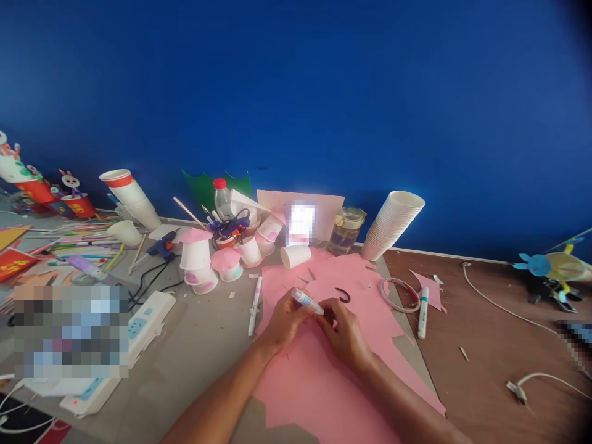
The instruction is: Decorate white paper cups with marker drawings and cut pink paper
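My left hand (pixel 283 322) is closed round a clear, white-and-blue tube that looks like a glue stick (pixel 307 301). The stick lies slantwise between my hands, above the pink paper (pixel 319 376). At its right end, the fingers of my right hand (pixel 346 333) are pinched together against it. What lies inside that pinch is hidden. Just beyond my right hand rests a small dark curved piece (pixel 343 295). A white marker (pixel 254 306) lies left of my hands, and a paper cup (pixel 296 256) is on its side behind them.
Several pink-topped paper cups (pixel 197 250) stand left of the paper. A tall cup stack (pixel 393 225), a glass jar (pixel 346 229) and a lit screen (pixel 301 223) are at the back. Tape (pixel 400 295) and another marker (pixel 422 313) lie right. A power strip (pixel 139 327) and a glue gun (pixel 161 245) lie left.
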Available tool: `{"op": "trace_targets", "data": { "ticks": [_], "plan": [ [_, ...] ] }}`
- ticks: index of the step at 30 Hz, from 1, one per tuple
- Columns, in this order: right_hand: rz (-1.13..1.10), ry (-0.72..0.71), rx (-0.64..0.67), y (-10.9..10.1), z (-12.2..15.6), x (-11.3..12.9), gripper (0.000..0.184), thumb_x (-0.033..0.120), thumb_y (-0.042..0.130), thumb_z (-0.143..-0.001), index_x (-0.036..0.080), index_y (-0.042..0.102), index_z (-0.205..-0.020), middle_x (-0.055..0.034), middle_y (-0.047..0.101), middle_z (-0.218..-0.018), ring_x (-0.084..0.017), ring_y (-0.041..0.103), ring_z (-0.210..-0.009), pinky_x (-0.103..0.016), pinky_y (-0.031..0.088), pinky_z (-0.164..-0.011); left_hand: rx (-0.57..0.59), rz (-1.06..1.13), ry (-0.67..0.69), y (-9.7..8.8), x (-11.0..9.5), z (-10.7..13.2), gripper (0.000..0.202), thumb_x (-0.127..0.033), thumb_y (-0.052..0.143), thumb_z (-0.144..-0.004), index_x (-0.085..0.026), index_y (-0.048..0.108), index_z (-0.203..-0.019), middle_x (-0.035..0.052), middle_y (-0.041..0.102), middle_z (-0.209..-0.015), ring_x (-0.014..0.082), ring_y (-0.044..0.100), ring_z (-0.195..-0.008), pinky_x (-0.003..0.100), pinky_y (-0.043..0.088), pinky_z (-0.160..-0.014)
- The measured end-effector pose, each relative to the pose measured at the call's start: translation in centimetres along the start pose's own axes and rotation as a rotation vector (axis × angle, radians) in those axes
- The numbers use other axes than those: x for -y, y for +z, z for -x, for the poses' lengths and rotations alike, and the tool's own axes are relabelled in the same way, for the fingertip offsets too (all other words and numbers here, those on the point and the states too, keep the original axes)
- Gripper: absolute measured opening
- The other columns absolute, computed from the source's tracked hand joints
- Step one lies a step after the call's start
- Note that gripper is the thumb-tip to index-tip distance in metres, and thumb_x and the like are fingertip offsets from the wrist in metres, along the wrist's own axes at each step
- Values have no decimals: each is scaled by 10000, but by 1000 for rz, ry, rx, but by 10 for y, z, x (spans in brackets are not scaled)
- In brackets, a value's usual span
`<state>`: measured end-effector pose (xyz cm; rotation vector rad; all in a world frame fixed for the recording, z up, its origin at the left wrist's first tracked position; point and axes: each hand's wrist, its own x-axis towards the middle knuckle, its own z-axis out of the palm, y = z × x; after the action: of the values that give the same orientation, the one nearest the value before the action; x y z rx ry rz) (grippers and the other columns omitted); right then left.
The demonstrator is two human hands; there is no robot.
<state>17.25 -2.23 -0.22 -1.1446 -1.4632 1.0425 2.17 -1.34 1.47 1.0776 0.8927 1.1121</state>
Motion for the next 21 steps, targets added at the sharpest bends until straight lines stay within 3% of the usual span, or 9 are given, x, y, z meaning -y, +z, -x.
{"op": "trace_targets", "data": {
  "ticks": [2, 4, 9, 11, 13, 18, 21],
  "plan": [
    [107, -102, -68, 0, 2, -1, 177, 375, 679, -771, 233, 574, -754, -14, 547, -652, -150, 458, -560, -265, 352, -509, 5, 0, 7, 0, 1, 0, 310, -411, 710, -719, -174, 524, -788, -34, 496, -691, 98, 426, -596, 251, 355, -577],
    [83, -69, -45, -1, 3, 1, 215, 407, 668, -777, 231, 544, -780, 3, 528, -630, -140, 462, -536, -259, 357, -498, 8, 12, 12, -1, 1, 0, 303, -406, 706, -727, -177, 523, -801, -41, 492, -689, 95, 426, -589, 251, 359, -579],
    [-337, 230, 357, -2, -2, 12, 368, 544, 437, -892, 189, 516, -837, 20, 546, -572, -106, 472, -391, -239, 354, -412, 34, 12, 10, -4, 0, 0, 314, -430, 696, -738, -178, 522, -808, -39, 511, -657, 103, 464, -571, 258, 369, -586],
    [-388, 286, 430, -2, -3, 12, 381, 543, 436, -893, 188, 512, -779, 12, 563, -584, -85, 426, -358, -231, 329, -388, 58, 29, 3, -4, -1, 0, 319, -437, 696, -734, -181, 523, -813, -44, 514, -637, 102, 466, -536, 263, 371, -578],
    [-285, 258, 368, -2, -4, 11, 349, 515, 495, -873, 192, 529, -747, 20, 544, -569, -83, 398, -371, -231, 322, -396, 52, 43, 11, -4, -1, -1, 309, -421, 701, -734, -179, 531, -827, -37, 528, -663, 106, 482, -567, 267, 380, -603],
    [164, -72, 42, -2, -1, 5, 155, 353, 622, -817, 204, 649, -790, -28, 593, -657, -157, 502, -584, -271, 384, -556, 27, 52, 10, -4, 1, -1, 301, -382, 726, -720, -165, 546, -825, -46, 492, -666, 90, 418, -589, 248, 350, -597],
    [154, -57, 47, 0, 2, 4, 148, 342, 603, -828, 201, 644, -840, -33, 598, -677, -155, 508, -586, -272, 400, -553, 28, 62, 12, -4, 3, -1, 314, -384, 732, -714, -163, 545, -835, -43, 492, -667, 92, 415, -590, 246, 343, -584]
  ]
}}
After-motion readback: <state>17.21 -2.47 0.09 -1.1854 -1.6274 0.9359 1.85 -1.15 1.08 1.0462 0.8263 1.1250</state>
